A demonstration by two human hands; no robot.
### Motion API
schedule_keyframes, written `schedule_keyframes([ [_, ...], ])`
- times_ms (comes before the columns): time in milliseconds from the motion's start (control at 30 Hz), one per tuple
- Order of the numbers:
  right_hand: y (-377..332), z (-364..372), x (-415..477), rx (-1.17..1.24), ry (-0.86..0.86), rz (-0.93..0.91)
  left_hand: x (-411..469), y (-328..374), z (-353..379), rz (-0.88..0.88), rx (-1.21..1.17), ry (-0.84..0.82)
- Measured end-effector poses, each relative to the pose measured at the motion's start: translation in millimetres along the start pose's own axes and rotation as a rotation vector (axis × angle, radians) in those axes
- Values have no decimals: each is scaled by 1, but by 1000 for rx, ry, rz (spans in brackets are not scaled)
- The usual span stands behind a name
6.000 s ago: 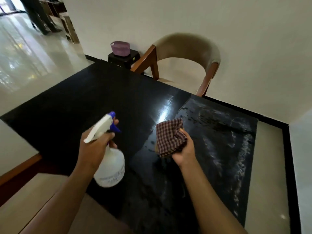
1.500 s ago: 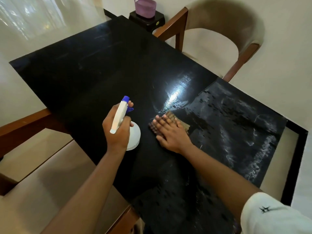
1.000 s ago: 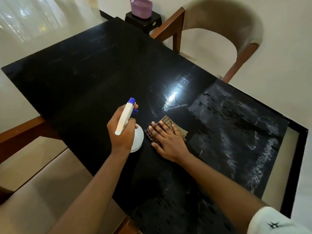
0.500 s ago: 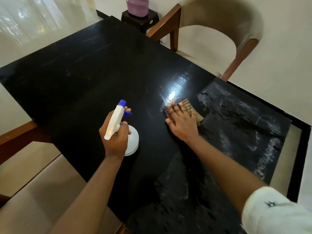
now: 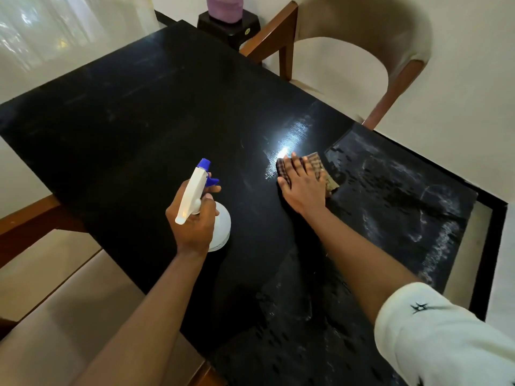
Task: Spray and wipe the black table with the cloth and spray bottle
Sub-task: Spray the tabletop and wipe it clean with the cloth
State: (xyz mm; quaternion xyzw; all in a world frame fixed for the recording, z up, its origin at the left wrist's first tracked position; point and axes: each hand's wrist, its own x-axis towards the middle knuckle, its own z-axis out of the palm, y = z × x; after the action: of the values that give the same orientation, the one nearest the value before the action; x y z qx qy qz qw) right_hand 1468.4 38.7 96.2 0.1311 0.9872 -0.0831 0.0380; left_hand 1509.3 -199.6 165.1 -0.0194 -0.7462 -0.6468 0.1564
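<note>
The glossy black table (image 5: 133,107) fills the middle of the view, with wet streaks and droplets on its right part. My left hand (image 5: 192,224) grips the neck of a white spray bottle (image 5: 221,229) with a blue nozzle, held over the table near its front edge. My right hand (image 5: 302,185) lies flat with straight fingers on a brown checked cloth (image 5: 316,164), pressing it onto the tabletop beside a bright light reflection. Most of the cloth is hidden under the hand.
A beige chair with wooden arms (image 5: 362,45) stands at the table's far side. A purple basket (image 5: 224,8) sits on a small black stool (image 5: 231,26) at the back. A beige bench seat (image 5: 55,316) lies at the near left below the table.
My right hand slid the cloth from beside the bottle to the far right, toward the light reflection. The left hand kept the bottle in about the same place.
</note>
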Motion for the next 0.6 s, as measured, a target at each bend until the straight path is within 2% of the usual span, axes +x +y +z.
schedule_keyframes([
  [67, -16, 6, -16, 5, 8, -47, 1, 2, -1, -1, -13, -9],
  [200, -47, 27, -71, -10, -5, -315, 2, 2, -4, 44, -26, -41],
  [333, -38, 29, -73, -38, -60, -407, 2, 0, -5, 51, -10, -61],
  [400, -26, 23, -61, -63, -28, -378, 2, -1, -5, 48, -5, -64],
  [533, 27, 2, -16, -54, 6, -83, 1, -8, -4, 19, 22, -50],
  [600, 54, -14, 9, -45, -66, -11, 1, -10, -3, 13, 24, -54],
])
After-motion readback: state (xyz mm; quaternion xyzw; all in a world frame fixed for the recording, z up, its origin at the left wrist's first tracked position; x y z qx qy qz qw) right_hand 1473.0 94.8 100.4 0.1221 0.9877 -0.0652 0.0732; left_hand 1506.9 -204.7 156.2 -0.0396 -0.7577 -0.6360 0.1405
